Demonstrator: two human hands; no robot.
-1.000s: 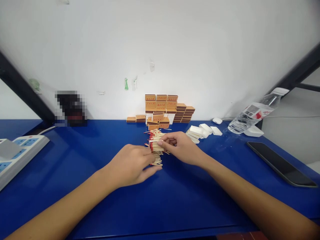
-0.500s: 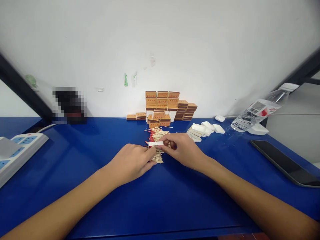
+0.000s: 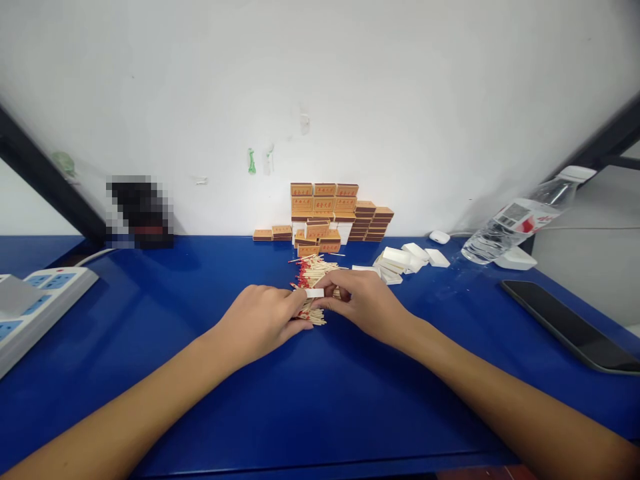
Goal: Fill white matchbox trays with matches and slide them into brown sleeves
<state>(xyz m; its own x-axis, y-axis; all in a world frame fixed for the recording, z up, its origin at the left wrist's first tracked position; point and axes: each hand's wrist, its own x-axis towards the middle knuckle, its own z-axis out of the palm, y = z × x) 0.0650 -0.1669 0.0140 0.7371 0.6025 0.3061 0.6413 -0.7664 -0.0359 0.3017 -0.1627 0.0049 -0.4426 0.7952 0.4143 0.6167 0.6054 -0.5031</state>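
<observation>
A heap of red-tipped matches (image 3: 313,270) lies on the blue table (image 3: 320,400) just in front of my hands. My right hand (image 3: 361,303) is closed on a small white matchbox tray (image 3: 314,293) held over the near end of the heap. My left hand (image 3: 260,323) is curled, its fingertips pinched at the left end of that tray and touching the matches beneath it. What lies inside the tray is hidden by my fingers.
Stacked brown matchboxes (image 3: 340,212) stand against the white wall. White empty trays (image 3: 403,259) lie to the right. A tipped water bottle (image 3: 520,220) and a phone (image 3: 570,327) sit at far right. A power strip (image 3: 35,307) is at the left.
My right hand has turned the white tray from showing matches to showing its white side and lowered it slightly; my left hand has closed in on its left end.
</observation>
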